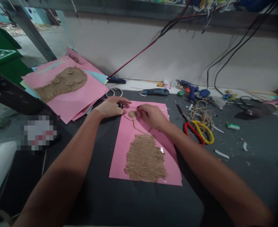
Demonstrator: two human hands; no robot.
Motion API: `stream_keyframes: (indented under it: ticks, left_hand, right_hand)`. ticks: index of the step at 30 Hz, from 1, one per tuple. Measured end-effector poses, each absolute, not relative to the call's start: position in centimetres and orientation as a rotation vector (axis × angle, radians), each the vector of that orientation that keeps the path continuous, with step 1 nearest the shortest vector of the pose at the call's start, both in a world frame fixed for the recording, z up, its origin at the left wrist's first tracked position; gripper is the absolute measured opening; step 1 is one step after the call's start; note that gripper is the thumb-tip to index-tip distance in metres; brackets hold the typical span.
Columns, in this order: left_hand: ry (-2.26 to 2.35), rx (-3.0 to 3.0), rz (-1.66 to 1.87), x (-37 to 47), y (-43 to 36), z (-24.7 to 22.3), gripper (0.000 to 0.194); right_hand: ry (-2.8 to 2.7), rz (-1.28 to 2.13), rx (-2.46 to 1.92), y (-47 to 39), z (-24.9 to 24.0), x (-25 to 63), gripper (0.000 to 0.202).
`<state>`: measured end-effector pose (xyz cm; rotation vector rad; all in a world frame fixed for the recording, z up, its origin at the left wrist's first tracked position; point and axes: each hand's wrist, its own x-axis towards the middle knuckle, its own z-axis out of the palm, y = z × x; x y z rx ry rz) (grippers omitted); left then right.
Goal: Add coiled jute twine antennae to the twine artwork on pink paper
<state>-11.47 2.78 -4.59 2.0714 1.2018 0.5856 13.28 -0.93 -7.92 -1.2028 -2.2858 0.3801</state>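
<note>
A pink sheet of card (120,160) lies on the dark tabletop, its lower part covered by close rows of brown jute twine (146,157). Near the top of the card sits a small twine coil (132,114), with a loose loop of twine running around it and down toward the rows. My right hand (153,116) has its fingers curled in a pinch on the twine at the loop's right side. Resting at the left edge of the card is my left hand (112,107), its fingers stretched toward the loop.
Red-and-yellow-handled scissors (197,132) and tangled twine (201,115) lie to the right. Behind are a utility knife (154,91) and a blue glue gun (189,89). At left, pink sheets (75,97) carry another twine piece (65,80). Cables hang at the back.
</note>
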Motion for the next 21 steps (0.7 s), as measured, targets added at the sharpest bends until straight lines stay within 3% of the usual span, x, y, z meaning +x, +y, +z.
stream_keyframes:
  ticks: [12, 21]
  left_hand:
    - [1.229, 2.081, 0.56, -11.57, 2.81, -4.38, 0.045]
    - [1.198, 2.095, 0.541, -11.4, 2.48, -3.87, 0.047]
  right_hand:
    - [-2.201, 0.463, -1.233, -0.95, -7.94, 13.28, 0.02]
    - [-2.283, 0.322, -1.241, -0.92, -8.28, 13.23, 0.033]
